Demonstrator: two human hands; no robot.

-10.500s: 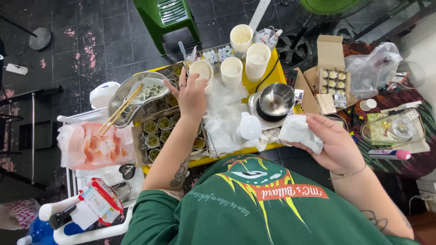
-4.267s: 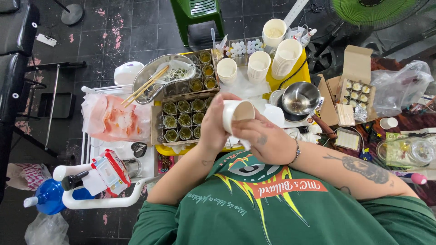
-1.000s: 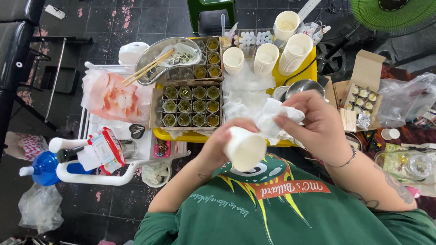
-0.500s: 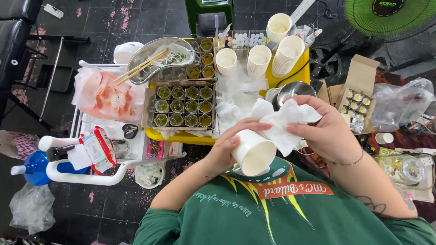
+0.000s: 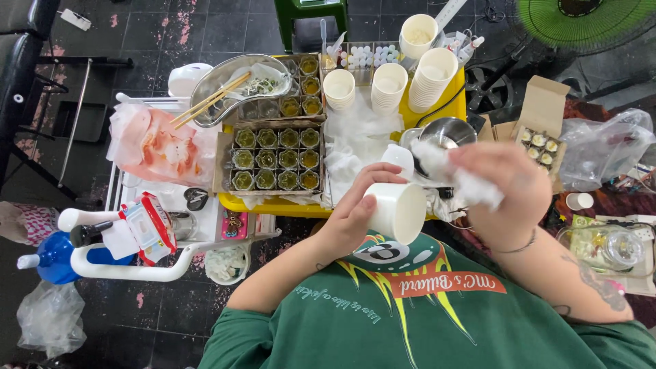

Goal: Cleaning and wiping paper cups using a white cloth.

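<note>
My left hand [image 5: 350, 219] grips a white paper cup [image 5: 400, 212], tilted on its side with its mouth turned to the right, just above my green shirt. My right hand [image 5: 509, 188], blurred by motion, holds a crumpled white tissue [image 5: 458, 174] a short way right of the cup's mouth. Both hands hover over the near edge of the yellow tray [image 5: 273, 205].
A cardboard box of small green-filled jars [image 5: 273, 158] sits left of the hands. Behind are stacked paper cups [image 5: 430, 75], a steel bowl [image 5: 447, 131] and a metal dish with chopsticks [image 5: 232, 89]. An open carton [image 5: 540, 133] and plastic bag [image 5: 601, 147] lie right.
The cup has turned so that its mouth faces right and has risen slightly. My right hand with the tissue has moved away to the right of the cup.
</note>
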